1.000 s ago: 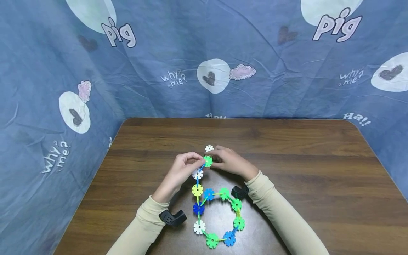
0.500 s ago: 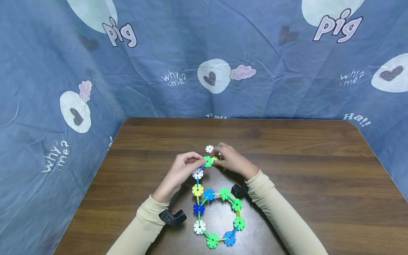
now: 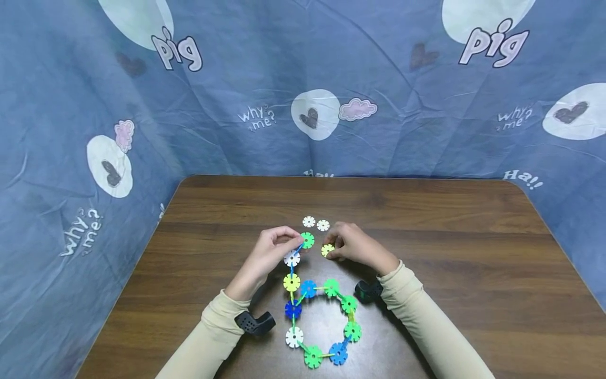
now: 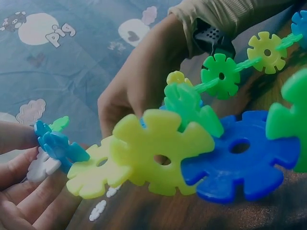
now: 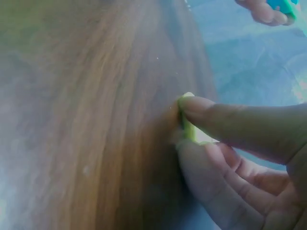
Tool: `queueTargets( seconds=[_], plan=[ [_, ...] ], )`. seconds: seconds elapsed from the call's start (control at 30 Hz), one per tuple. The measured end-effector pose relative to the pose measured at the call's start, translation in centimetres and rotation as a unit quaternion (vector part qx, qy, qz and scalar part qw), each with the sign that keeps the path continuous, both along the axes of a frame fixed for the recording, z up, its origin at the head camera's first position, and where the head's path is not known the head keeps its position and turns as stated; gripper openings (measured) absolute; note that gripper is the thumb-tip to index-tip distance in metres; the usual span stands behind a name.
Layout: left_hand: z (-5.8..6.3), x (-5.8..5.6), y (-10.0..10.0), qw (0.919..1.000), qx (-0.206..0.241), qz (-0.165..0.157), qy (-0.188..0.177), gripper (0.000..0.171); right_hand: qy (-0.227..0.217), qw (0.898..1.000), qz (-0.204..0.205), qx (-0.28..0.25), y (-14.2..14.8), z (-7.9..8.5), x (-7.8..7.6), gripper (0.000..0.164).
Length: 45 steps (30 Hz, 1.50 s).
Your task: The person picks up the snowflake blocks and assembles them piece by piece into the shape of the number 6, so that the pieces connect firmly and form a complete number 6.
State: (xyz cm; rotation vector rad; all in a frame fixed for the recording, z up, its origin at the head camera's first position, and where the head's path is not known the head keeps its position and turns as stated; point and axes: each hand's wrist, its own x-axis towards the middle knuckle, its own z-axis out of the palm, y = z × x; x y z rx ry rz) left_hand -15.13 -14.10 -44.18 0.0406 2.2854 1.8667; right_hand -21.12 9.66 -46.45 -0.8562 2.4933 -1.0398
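Observation:
My left hand (image 3: 267, 255) pinches the green notched disc (image 3: 308, 240) at the far end of a chain of plastic snowflake discs. Below it the chain runs through a white disc (image 3: 292, 258), a yellow disc (image 3: 291, 282) and a dark blue disc (image 3: 293, 309), which joins a closed loop of mixed colours. To the right, my right hand (image 3: 357, 246) holds a loose pale yellow disc (image 3: 327, 250) between thumb and finger, apart from the chain. Seen edge-on in the right wrist view, that yellow disc (image 5: 187, 117) is partly covered by the fingers.
Two loose white discs (image 3: 309, 221) (image 3: 323, 225) lie beyond the hands. All rests on a brown wooden table (image 3: 450, 237), with a blue printed cloth (image 3: 213, 105) hanging behind and at the left. Each wrist wears a black camera (image 3: 255, 322).
My right hand has drawn the yellow disc away from beside the green one, rightward and slightly nearer. A second white disc has come into sight. The left hand keeps its place.

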Motion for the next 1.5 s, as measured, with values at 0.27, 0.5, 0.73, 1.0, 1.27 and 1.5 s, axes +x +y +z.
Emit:
queueTargets(
  seconds=[0.27, 0.5, 0.73, 1.0, 1.27, 1.5],
  plan=[
    [-0.1, 0.0, 0.0, 0.9995, 0.032, 0.006, -0.003, 0.020, -0.065, 0.991, -0.024, -0.119, 1.6, 0.2, 0.8, 0.006],
    [0.1, 0.0, 0.1, 0.9996, 0.028, 0.001, 0.001, 0.021, -0.081, 0.965, -0.083, -0.235, 2.0, 1.2, 1.3, 0.018],
    [0.3, 0.0, 0.1, 0.9992, 0.038, -0.009, 0.000, 0.022, -0.080, 0.957, -0.085, -0.266, 1.5, 1.7, 1.9, 0.019],
    [0.1, 0.0, 0.2, 0.9986, 0.048, -0.021, 0.003, 0.024, 0.050, 0.969, -0.059, -0.233, 1.0, 1.7, 2.5, 0.008],
    [-0.1, 0.1, 0.2, 0.9982, 0.055, -0.023, 0.005, 0.021, 0.158, 0.962, -0.017, -0.221, 0.4, 1.8, 2.9, 0.007],
    [-0.4, 0.2, 0.7, 0.9979, 0.056, -0.023, 0.020, 0.020, 0.241, 0.942, 0.018, -0.234, 0.1, 1.6, 3.1, 0.011]
  ],
)
